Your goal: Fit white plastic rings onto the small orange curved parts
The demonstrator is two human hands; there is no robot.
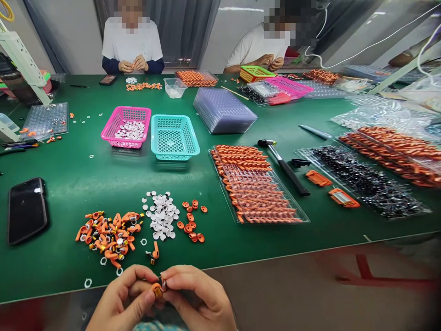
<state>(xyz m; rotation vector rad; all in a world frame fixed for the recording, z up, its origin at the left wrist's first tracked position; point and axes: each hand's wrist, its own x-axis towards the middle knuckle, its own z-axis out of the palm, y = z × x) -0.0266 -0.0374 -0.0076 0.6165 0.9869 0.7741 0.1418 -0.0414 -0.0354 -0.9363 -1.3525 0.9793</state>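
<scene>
Just past the table's front edge, my left hand [129,299] pinches an orange earbud shell [157,290] with a gold-coloured part showing. My right hand [200,292] closes thumb and fingers on the same earbud from the other side, at a small dark and orange piece whose details are hidden. Beyond my hands, a single orange earbud half [156,249] with a gold part lies on the green table [241,243]. A heap of similar earbud parts [110,236] is to its left. White round pieces [161,214] and orange caps [190,225] lie farther back.
A pink basket [106,133] with white pieces and a turquoise basket [156,147] stand mid-table. Right are a tray of orange parts [255,193], a hammer [289,172] and dark wired parts [365,179]. A phone [27,209] lies left. Two people [132,43] work opposite.
</scene>
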